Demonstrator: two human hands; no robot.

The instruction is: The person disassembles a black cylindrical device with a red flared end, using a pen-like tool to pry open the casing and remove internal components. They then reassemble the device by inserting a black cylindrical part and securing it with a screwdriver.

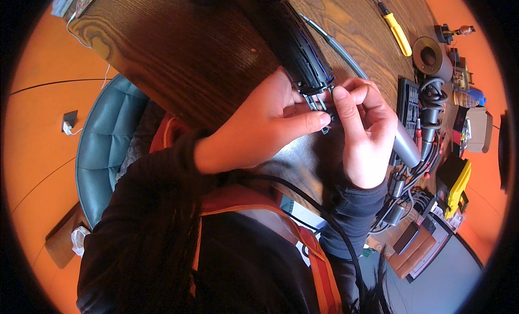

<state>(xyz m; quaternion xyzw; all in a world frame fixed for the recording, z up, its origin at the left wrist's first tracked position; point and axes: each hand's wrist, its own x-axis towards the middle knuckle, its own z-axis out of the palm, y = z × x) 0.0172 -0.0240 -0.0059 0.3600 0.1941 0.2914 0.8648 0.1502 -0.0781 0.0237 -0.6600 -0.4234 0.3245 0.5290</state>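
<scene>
A long black casing (300,52) reaches from the far edge toward me, its near end between my hands. Several short thin wires (314,102) stick out of that end. My left hand (265,122) is closed around the wires, its thumb stretched over them and its fingers partly hidden behind. At the right corner of the casing's end, my right hand (361,125) pinches thumb and forefinger together; whatever lies between them is too small to name. Just below the left thumb's tip, a small dark part dangles, blurred in the shadow.
On the wooden table (178,49), a slim grey pen-like tool (343,54) passes behind my right hand. Further right lie a yellow-handled screwdriver (397,33), a grey cylinder with a round opening (432,57) and a tangle of cables (403,198). A teal chair (105,141) stands left.
</scene>
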